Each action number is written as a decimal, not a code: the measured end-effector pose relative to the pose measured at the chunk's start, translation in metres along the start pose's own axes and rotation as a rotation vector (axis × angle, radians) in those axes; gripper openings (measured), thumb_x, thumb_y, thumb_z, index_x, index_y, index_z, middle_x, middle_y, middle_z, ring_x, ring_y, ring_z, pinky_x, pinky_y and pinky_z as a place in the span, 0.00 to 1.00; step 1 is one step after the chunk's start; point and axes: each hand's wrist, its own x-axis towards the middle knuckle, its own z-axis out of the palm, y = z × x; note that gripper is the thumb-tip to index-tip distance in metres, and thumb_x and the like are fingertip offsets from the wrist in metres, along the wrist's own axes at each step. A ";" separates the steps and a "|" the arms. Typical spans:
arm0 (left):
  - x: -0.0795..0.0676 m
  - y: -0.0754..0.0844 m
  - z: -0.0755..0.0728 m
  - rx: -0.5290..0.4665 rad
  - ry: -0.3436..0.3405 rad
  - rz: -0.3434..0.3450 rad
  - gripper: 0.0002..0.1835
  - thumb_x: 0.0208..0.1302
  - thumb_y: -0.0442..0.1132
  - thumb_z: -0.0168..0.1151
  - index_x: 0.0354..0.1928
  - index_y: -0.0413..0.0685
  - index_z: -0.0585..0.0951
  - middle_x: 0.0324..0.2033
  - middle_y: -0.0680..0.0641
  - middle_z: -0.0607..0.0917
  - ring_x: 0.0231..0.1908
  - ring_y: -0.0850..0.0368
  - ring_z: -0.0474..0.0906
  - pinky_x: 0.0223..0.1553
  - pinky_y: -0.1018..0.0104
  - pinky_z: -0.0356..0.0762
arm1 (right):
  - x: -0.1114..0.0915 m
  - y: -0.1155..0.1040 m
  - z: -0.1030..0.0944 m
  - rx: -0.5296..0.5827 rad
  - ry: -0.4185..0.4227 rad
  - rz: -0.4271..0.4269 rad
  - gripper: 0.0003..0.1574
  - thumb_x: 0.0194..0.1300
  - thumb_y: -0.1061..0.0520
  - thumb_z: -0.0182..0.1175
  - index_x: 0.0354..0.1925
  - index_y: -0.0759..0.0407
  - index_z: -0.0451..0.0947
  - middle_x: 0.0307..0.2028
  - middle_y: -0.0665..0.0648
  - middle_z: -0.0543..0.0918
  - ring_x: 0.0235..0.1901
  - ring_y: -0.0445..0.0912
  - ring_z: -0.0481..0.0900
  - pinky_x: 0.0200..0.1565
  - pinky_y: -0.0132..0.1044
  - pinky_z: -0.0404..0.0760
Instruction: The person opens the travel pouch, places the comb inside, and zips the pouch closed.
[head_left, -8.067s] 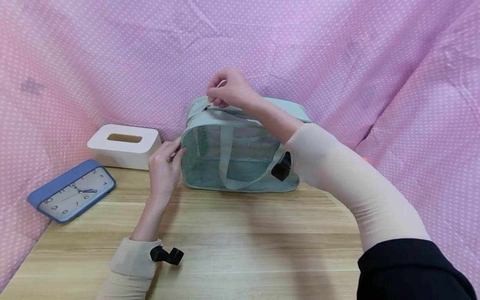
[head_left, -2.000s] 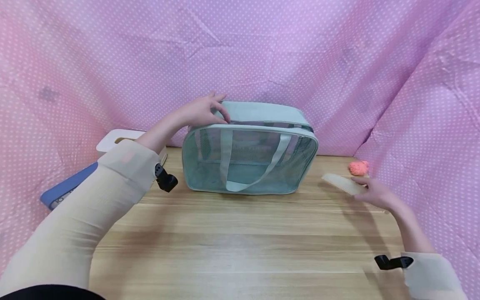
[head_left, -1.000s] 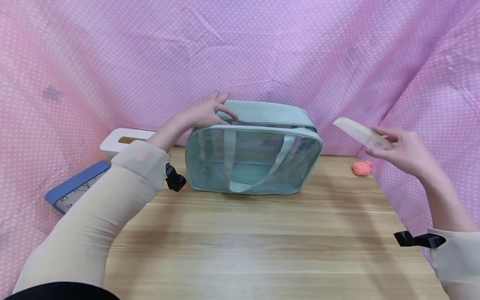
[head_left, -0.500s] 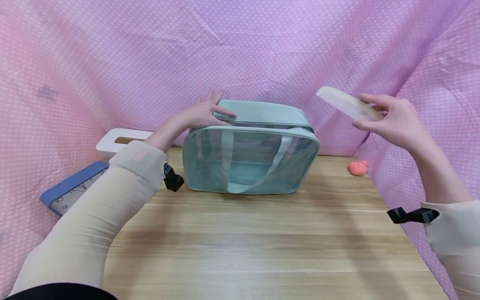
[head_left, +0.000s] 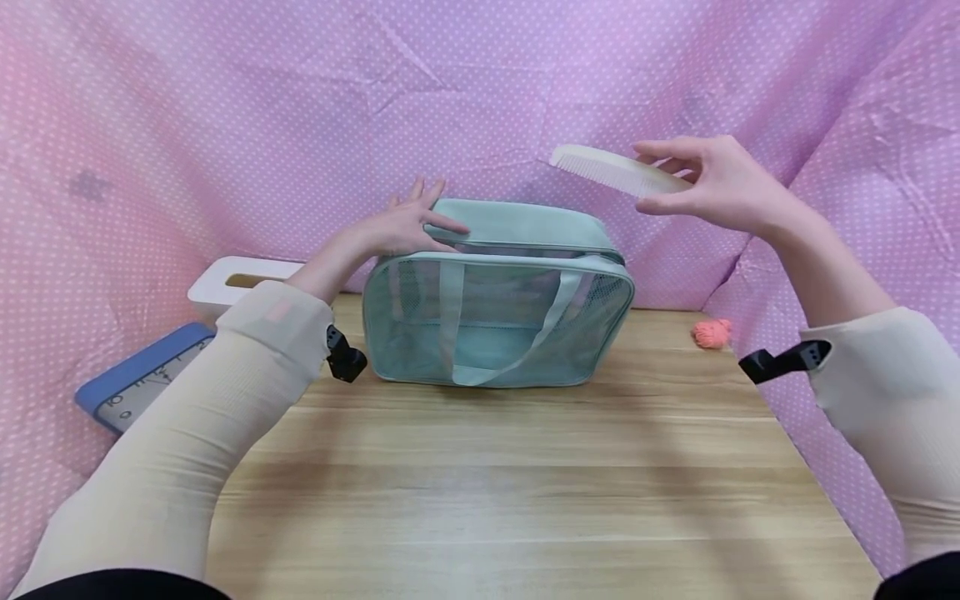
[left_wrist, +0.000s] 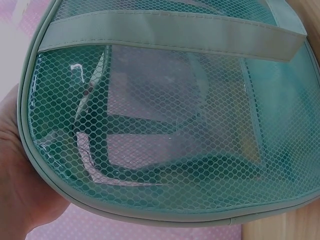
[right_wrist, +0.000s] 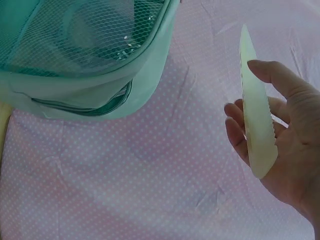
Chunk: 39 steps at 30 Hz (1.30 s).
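Note:
In the head view a mint-green see-through bag (head_left: 498, 329) stands upright on the table, its top zip open along a slit. My left hand (head_left: 405, 225) rests on its top left corner with fingers spread. The left wrist view shows the bag's mesh front (left_wrist: 165, 110) with part of that hand (left_wrist: 35, 175) at its edge. Up and to the right, my right hand (head_left: 716, 179) pinches a cream comb (head_left: 611, 171) between thumb and fingers, its teeth facing down. The comb (right_wrist: 257, 110) is clear of the bag's open end in the right wrist view.
A coral ball of yarn (head_left: 711, 333) lies at the table's back right. To the left are a white tissue box (head_left: 213, 287) and a blue clock (head_left: 142, 375), both partly behind the left forearm. A pink dotted cloth (head_left: 480, 92) encloses the table (head_left: 480, 483).
My right hand has lifted the comb off the table's right side, then carried it up and leftward toward the bag. Earlier it was at the zip; my left hand has since moved onto the bag's top.

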 end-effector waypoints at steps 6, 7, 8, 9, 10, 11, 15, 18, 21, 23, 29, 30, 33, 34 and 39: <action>0.000 0.001 -0.001 0.006 -0.008 -0.012 0.30 0.72 0.55 0.63 0.72 0.57 0.74 0.82 0.45 0.27 0.80 0.41 0.14 0.79 0.35 0.16 | 0.020 -0.016 0.009 0.020 -0.074 -0.049 0.47 0.59 0.52 0.77 0.74 0.50 0.70 0.62 0.55 0.83 0.47 0.34 0.81 0.44 0.16 0.79; 0.001 0.002 -0.001 0.008 -0.009 -0.014 0.30 0.72 0.55 0.63 0.72 0.57 0.74 0.82 0.45 0.27 0.80 0.41 0.14 0.79 0.35 0.16 | 0.023 -0.018 0.011 0.018 -0.089 -0.056 0.47 0.60 0.51 0.77 0.74 0.50 0.70 0.63 0.56 0.82 0.49 0.35 0.81 0.45 0.16 0.78; 0.001 0.002 -0.001 0.009 -0.010 -0.016 0.30 0.72 0.55 0.63 0.72 0.57 0.74 0.82 0.45 0.27 0.80 0.41 0.14 0.79 0.34 0.16 | 0.025 -0.020 0.012 0.015 -0.104 -0.062 0.47 0.60 0.51 0.76 0.74 0.50 0.70 0.64 0.57 0.81 0.50 0.36 0.80 0.45 0.16 0.78; 0.001 0.002 -0.001 0.010 -0.012 -0.016 0.30 0.72 0.55 0.62 0.72 0.57 0.74 0.82 0.44 0.27 0.80 0.41 0.14 0.79 0.34 0.17 | 0.028 -0.021 0.014 0.009 -0.116 -0.067 0.47 0.60 0.51 0.76 0.74 0.49 0.70 0.64 0.57 0.81 0.51 0.37 0.80 0.46 0.16 0.78; 0.001 0.003 -0.001 0.010 -0.013 -0.015 0.30 0.72 0.55 0.62 0.72 0.57 0.74 0.82 0.44 0.27 0.80 0.41 0.14 0.79 0.34 0.17 | 0.030 -0.023 0.015 0.002 -0.129 -0.069 0.47 0.60 0.50 0.76 0.74 0.49 0.69 0.65 0.58 0.81 0.51 0.37 0.79 0.46 0.16 0.78; 0.001 0.003 -0.001 0.008 -0.014 -0.014 0.30 0.72 0.55 0.62 0.73 0.57 0.74 0.82 0.44 0.27 0.80 0.41 0.14 0.79 0.34 0.16 | 0.033 -0.025 0.017 -0.011 -0.137 -0.073 0.47 0.60 0.49 0.76 0.74 0.48 0.70 0.65 0.58 0.81 0.52 0.38 0.79 0.47 0.16 0.78; 0.001 0.003 -0.001 0.001 -0.013 -0.010 0.30 0.72 0.54 0.62 0.73 0.56 0.74 0.82 0.44 0.27 0.80 0.41 0.14 0.79 0.33 0.16 | 0.043 -0.030 0.022 -0.058 -0.175 -0.082 0.48 0.59 0.47 0.77 0.74 0.46 0.70 0.65 0.56 0.81 0.53 0.39 0.80 0.49 0.19 0.78; 0.001 0.002 -0.002 0.002 -0.013 -0.017 0.30 0.72 0.55 0.62 0.73 0.56 0.73 0.82 0.44 0.27 0.80 0.41 0.14 0.79 0.33 0.16 | 0.051 -0.034 0.028 -0.090 -0.222 -0.103 0.48 0.60 0.47 0.76 0.74 0.46 0.69 0.65 0.55 0.82 0.55 0.42 0.79 0.53 0.26 0.78; 0.001 0.002 -0.002 0.003 -0.020 -0.023 0.30 0.72 0.55 0.61 0.73 0.57 0.73 0.82 0.45 0.26 0.80 0.42 0.13 0.79 0.33 0.16 | 0.059 -0.036 0.035 -0.125 -0.274 -0.122 0.48 0.61 0.47 0.75 0.75 0.48 0.68 0.64 0.54 0.83 0.57 0.44 0.79 0.56 0.34 0.79; 0.001 0.002 -0.002 0.006 -0.026 -0.020 0.30 0.72 0.55 0.60 0.73 0.58 0.73 0.82 0.45 0.26 0.80 0.42 0.13 0.78 0.33 0.15 | 0.063 -0.037 0.040 -0.137 -0.309 -0.128 0.47 0.62 0.49 0.74 0.75 0.49 0.68 0.64 0.55 0.83 0.58 0.46 0.79 0.58 0.39 0.79; 0.001 0.003 -0.003 -0.002 -0.037 -0.026 0.33 0.72 0.56 0.61 0.75 0.55 0.71 0.82 0.47 0.25 0.80 0.43 0.12 0.78 0.33 0.15 | 0.072 -0.043 0.054 -0.150 -0.403 -0.154 0.46 0.62 0.52 0.73 0.75 0.52 0.68 0.62 0.55 0.84 0.59 0.49 0.80 0.61 0.46 0.79; 0.001 0.003 -0.003 -0.007 -0.037 -0.028 0.33 0.72 0.56 0.61 0.75 0.54 0.70 0.82 0.47 0.25 0.79 0.43 0.11 0.78 0.34 0.15 | 0.073 -0.044 0.056 -0.152 -0.417 -0.157 0.45 0.62 0.52 0.73 0.75 0.52 0.68 0.63 0.56 0.84 0.59 0.49 0.80 0.62 0.46 0.79; 0.000 0.003 -0.003 -0.019 -0.036 -0.030 0.34 0.72 0.56 0.61 0.75 0.53 0.70 0.82 0.47 0.25 0.79 0.43 0.11 0.78 0.34 0.14 | 0.076 -0.048 0.061 -0.166 -0.447 -0.168 0.45 0.62 0.53 0.72 0.74 0.53 0.69 0.63 0.57 0.84 0.60 0.50 0.80 0.63 0.48 0.79; 0.000 0.003 -0.004 -0.017 -0.036 -0.029 0.34 0.72 0.56 0.61 0.75 0.53 0.70 0.82 0.47 0.26 0.79 0.43 0.11 0.78 0.34 0.14 | 0.077 -0.049 0.062 -0.171 -0.456 -0.171 0.45 0.62 0.53 0.72 0.74 0.53 0.69 0.63 0.57 0.84 0.61 0.51 0.80 0.64 0.48 0.79; 0.000 0.004 -0.003 0.005 -0.046 -0.028 0.31 0.73 0.53 0.59 0.75 0.57 0.71 0.82 0.46 0.25 0.80 0.43 0.12 0.78 0.34 0.15 | 0.081 -0.052 0.071 -0.167 -0.500 -0.192 0.44 0.61 0.55 0.72 0.74 0.56 0.69 0.60 0.60 0.86 0.62 0.53 0.82 0.65 0.49 0.79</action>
